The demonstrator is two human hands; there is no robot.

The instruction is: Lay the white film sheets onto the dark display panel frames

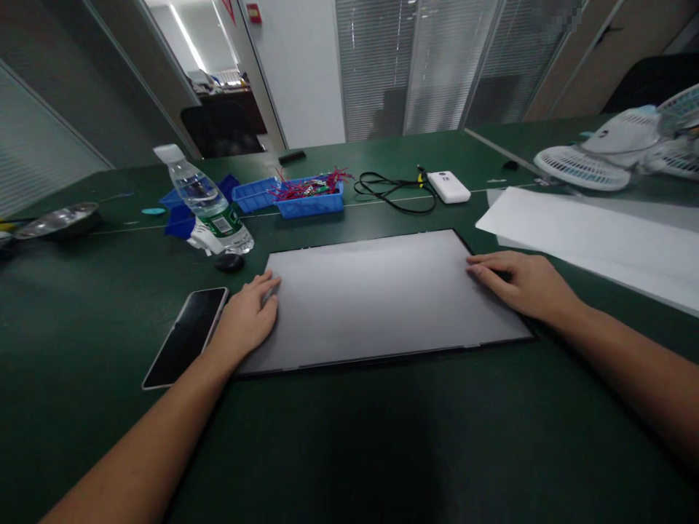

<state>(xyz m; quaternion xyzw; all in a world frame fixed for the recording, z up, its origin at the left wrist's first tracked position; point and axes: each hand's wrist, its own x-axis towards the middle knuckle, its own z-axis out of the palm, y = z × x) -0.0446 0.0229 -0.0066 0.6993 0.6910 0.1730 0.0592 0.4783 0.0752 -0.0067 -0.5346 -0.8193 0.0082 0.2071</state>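
A thin rectangular panel (376, 298), pale grey with a narrow dark border, lies flat on the green table. It looks like a display backlight panel. My left hand (248, 313) rests at its left edge, fingers apart and fingertips on the surface. At the opposite edge, my right hand (521, 280) lies with thumb and index finger stretched onto the panel; its other fingers are partly hidden. Neither hand is lifting the panel. Just left of my left hand is a smartphone (188, 338) with a dark screen, partly covered by my wrist.
Behind the panel stand a water bottle (207, 200), a black mouse (229, 263) and a blue tray (311, 206) of red wires. Farther right are a black cable (390, 193), a white power bank (448, 187), white sheets (595, 233) and a white fan (617, 149).
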